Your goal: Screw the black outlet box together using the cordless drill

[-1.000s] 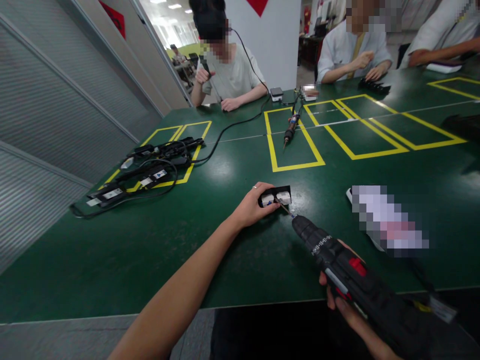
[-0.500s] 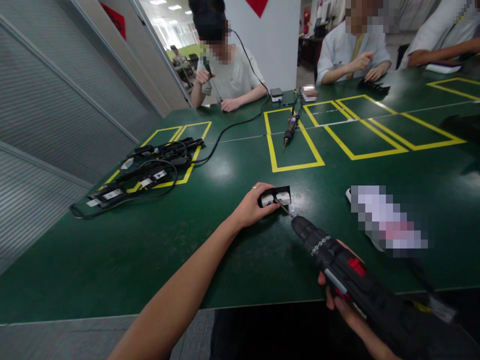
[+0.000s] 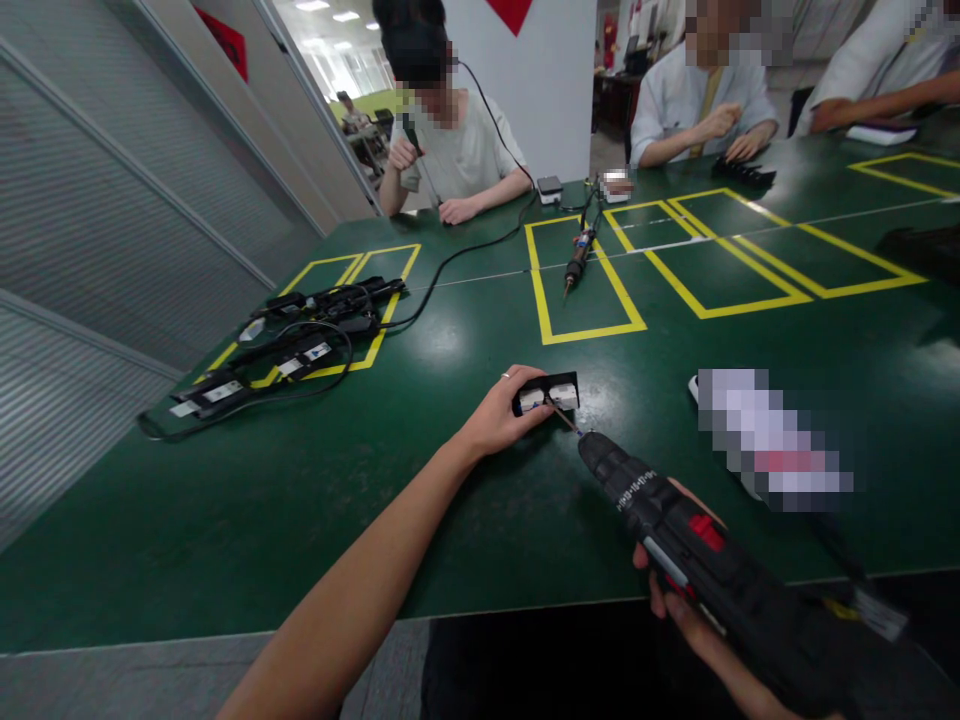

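My left hand (image 3: 506, 412) is closed around the left end of a small black part with white labels (image 3: 564, 397), held on the green table (image 3: 315, 540). A ring shows on one finger. My right hand (image 3: 675, 590) grips a black and red power screwdriver (image 3: 645, 500) from below, its palm mostly hidden under the tool. The long thin bit (image 3: 566, 418) points up and left, its tip at the black part close to my left thumb. Whether the tip sits in a screw is too small to tell.
Black parts with cables (image 3: 315, 330) lie at the left. Another electric screwdriver (image 3: 577, 262) rests inside a yellow taped box. A blurred phone-like object (image 3: 765, 435) lies to the right. Across the table a person (image 3: 457, 150) holds a screwdriver, and others sit at the far right.
The whole view shifts very slightly. My hands, the black part and the power screwdriver keep nearly the same positions relative to one another.
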`<control>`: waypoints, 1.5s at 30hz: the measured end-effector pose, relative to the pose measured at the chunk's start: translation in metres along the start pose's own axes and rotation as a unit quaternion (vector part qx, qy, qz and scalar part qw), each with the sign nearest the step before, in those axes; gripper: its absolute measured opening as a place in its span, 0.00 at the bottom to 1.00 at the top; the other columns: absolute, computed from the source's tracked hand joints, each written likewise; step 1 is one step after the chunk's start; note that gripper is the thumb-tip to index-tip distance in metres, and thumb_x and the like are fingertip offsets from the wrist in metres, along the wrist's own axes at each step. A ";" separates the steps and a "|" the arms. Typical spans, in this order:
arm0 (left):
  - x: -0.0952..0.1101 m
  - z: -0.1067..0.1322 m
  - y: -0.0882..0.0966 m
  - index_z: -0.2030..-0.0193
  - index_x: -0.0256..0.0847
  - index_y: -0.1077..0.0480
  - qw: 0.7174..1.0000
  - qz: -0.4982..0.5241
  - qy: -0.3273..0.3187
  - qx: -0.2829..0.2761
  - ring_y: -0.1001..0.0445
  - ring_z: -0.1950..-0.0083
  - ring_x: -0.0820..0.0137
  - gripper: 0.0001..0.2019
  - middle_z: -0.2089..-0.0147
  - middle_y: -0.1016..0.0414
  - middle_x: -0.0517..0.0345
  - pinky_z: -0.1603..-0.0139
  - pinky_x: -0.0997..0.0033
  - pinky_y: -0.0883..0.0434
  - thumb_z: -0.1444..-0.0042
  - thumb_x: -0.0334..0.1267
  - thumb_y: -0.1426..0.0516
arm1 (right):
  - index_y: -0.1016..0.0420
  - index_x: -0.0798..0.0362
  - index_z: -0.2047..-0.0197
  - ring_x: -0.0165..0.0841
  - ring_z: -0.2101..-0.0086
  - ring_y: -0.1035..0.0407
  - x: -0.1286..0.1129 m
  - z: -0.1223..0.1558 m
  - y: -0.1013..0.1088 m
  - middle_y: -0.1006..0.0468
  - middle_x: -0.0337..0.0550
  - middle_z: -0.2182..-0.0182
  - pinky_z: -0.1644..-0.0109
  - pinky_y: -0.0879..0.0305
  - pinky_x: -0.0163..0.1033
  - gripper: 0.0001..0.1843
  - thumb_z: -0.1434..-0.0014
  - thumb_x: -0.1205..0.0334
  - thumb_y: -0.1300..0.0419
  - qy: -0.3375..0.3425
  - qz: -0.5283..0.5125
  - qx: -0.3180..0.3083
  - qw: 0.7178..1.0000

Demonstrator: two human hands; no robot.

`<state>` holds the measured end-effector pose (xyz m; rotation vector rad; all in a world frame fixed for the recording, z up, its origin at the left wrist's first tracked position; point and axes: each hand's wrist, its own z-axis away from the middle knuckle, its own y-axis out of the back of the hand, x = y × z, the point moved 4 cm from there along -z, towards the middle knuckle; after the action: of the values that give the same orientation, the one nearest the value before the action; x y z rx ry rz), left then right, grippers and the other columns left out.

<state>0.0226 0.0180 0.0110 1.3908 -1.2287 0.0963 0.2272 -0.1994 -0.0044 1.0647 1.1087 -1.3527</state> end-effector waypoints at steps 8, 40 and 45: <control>0.001 0.000 0.000 0.45 0.41 0.36 1.000 -0.001 -0.001 0.003 0.32 0.45 0.61 0.20 0.47 0.33 0.48 0.42 0.56 0.35 0.43 0.44 0.43 | 0.51 0.42 0.35 0.37 0.65 0.28 -0.003 0.001 0.000 0.25 0.46 0.57 0.62 0.29 0.45 0.36 0.42 0.58 0.40 -0.014 0.020 -0.006 1.000; -0.009 0.002 0.007 0.45 0.41 0.38 1.000 0.001 0.022 0.006 0.32 0.45 0.60 0.20 0.47 0.33 0.49 0.42 0.55 0.35 0.43 0.41 0.44 | 0.45 0.45 0.35 0.34 0.74 0.29 -0.017 -0.001 -0.001 0.22 0.44 0.65 0.67 0.26 0.41 0.32 0.41 0.56 0.41 0.004 0.051 0.003 0.999; -0.009 0.002 0.007 0.45 0.40 0.38 1.000 -0.004 0.018 0.009 0.32 0.46 0.60 0.20 0.48 0.33 0.49 0.42 0.56 0.35 0.43 0.41 0.44 | 0.46 0.46 0.35 0.36 0.73 0.29 -0.023 -0.001 -0.004 0.22 0.45 0.66 0.68 0.26 0.41 0.32 0.41 0.56 0.43 0.012 0.088 0.013 0.996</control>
<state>0.0126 0.0234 0.0095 1.4035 -1.1954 0.1270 0.2249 -0.1946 0.0187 1.1727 0.9921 -1.2210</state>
